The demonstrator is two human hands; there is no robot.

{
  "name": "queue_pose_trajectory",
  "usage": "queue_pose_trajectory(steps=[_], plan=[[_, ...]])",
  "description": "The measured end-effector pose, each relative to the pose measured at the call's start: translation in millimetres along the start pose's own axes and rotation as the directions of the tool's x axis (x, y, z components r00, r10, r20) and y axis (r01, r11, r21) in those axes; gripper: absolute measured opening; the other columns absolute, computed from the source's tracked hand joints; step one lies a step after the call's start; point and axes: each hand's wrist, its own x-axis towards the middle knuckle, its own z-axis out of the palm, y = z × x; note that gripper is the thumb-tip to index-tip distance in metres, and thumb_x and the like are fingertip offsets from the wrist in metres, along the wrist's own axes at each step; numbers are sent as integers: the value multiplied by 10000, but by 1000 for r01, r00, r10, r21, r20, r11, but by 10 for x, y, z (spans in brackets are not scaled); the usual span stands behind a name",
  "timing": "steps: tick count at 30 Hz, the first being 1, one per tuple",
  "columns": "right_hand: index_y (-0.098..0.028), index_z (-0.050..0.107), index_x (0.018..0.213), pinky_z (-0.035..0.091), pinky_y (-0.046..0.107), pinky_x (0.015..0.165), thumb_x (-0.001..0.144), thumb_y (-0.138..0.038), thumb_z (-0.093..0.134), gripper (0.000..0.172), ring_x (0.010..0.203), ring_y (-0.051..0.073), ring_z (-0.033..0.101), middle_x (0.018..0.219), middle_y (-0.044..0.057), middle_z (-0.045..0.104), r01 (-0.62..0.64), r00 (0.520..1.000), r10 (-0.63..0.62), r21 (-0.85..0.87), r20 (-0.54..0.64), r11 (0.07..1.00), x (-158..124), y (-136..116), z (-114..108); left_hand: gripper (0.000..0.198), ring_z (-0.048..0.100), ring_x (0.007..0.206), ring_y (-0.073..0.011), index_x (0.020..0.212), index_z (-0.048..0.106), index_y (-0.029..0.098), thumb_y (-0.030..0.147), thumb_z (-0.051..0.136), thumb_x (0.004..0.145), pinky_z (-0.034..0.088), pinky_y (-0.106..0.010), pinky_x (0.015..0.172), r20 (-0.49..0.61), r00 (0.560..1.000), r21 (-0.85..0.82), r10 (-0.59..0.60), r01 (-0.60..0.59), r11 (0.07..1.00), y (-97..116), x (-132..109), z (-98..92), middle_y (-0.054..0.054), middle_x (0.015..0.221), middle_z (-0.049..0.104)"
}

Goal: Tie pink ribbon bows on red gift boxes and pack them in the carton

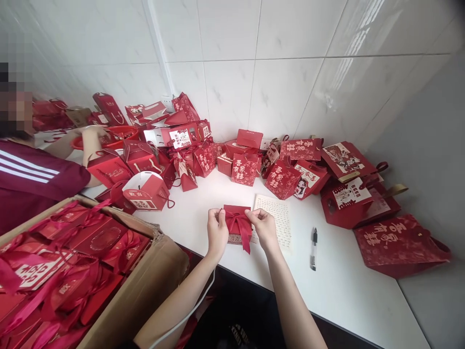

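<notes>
A small red gift box (pixel 234 237) sits on the white table right in front of me, its patterned front facing my body. Across its top lies a red ribbon (pixel 238 223) tied in a bow, one tail hanging over the front edge. My left hand (pixel 218 230) pinches the ribbon's left side between thumb and finger. On the other side, my right hand (pixel 263 225) pinches the bow's right loop. Partly behind my right hand lies a handwritten sheet of paper (pixel 278 218). A pen (pixel 314 248) with a black cap rests farther right.
A cardboard carton (pixel 170 252) full of ribboned red boxes stands at the left. Several red gift bags (pixel 245 169) line the wall, with more (pixel 397 242) along the right. A co-worker (pixel 36 169) at far left reaches into a red basin (pixel 125 133).
</notes>
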Motion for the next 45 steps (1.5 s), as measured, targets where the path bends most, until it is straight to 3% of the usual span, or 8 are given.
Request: queue_pose_trajectory(steps=[17, 33, 36, 38, 40, 42, 43, 45], plan=[[-201, 434, 506, 341, 255, 494, 550, -486, 745, 424, 455, 82, 388, 487, -61, 437, -129, 991, 119, 195, 64, 972, 40, 132, -49, 121, 567, 781, -166, 813, 407, 209, 280, 350, 893, 475, -321, 768, 8, 996, -3, -91, 91, 996, -20, 3, 19, -34, 813, 558], [-205, 418, 499, 344, 265, 493, 539, -547, 719, 457, 441, 85, 378, 479, -54, 440, -171, 981, 159, 112, 110, 979, 71, 123, -113, 162, 576, 786, -163, 823, 440, 201, 340, 376, 876, 480, -310, 741, 26, 986, -86, -167, 168, 982, -64, -34, 25, -34, 822, 571], [-190, 511, 583, 373, 273, 553, 645, -559, 644, 397, 510, 106, 430, 557, -29, 500, -51, 999, 52, -6, 16, 999, -10, 24, -186, 215, 562, 683, -146, 819, 448, 193, 400, 399, 850, 474, -282, 643, 156, 966, -143, -205, 228, 963, -85, -12, -91, -7, 734, 538], [-190, 560, 694, 409, 295, 636, 734, -536, 571, 349, 627, 143, 499, 687, 7, 567, 98, 990, -116, -190, -85, 977, -134, -71, -245, 220, 553, 658, -142, 845, 450, 190, 408, 424, 827, 464, -275, 613, 191, 959, -132, -212, 239, 962, -60, 25, -203, 2, 714, 517], [-199, 569, 779, 426, 322, 707, 799, -474, 529, 279, 741, 174, 533, 799, 36, 592, 269, 940, -329, -392, -93, 880, -305, -145, -270, 209, 565, 757, -154, 909, 464, 192, 366, 474, 795, 466, -286, 679, 146, 982, -86, -123, 136, 987, 21, 92, -305, -20, 815, 539], [-208, 569, 814, 430, 341, 739, 820, -404, 543, 198, 798, 190, 538, 830, 48, 588, 455, 861, -506, -521, 51, 722, -487, -167, -236, 205, 552, 891, -166, 946, 497, 202, 302, 511, 768, 450, -306, 787, 185, 979, 8, 91, -94, 996, 149, 184, -366, -41, 956, 551], [-210, 573, 830, 431, 349, 746, 820, -377, 559, 167, 815, 197, 538, 837, 53, 584, 549, 807, -569, -558, 160, 622, -568, -152, -198, 182, 538, 940, -172, 936, 525, 209, 278, 513, 768, 434, -316, 834, 280, 937, 56, 211, -235, 970, 219, 232, -377, -42, 997, 552], [-207, 583, 913, 425, 376, 774, 809, -340, 590, 169, 892, 223, 535, 910, 81, 581, 694, 688, -619, -594, 380, 407, -688, -82, -101, 123, 512, 1002, -183, 874, 582, 221, 253, 508, 781, 400, -334, 902, 530, 767, 98, 361, -478, 873, 336, 322, -364, -33, 1017, 560]])
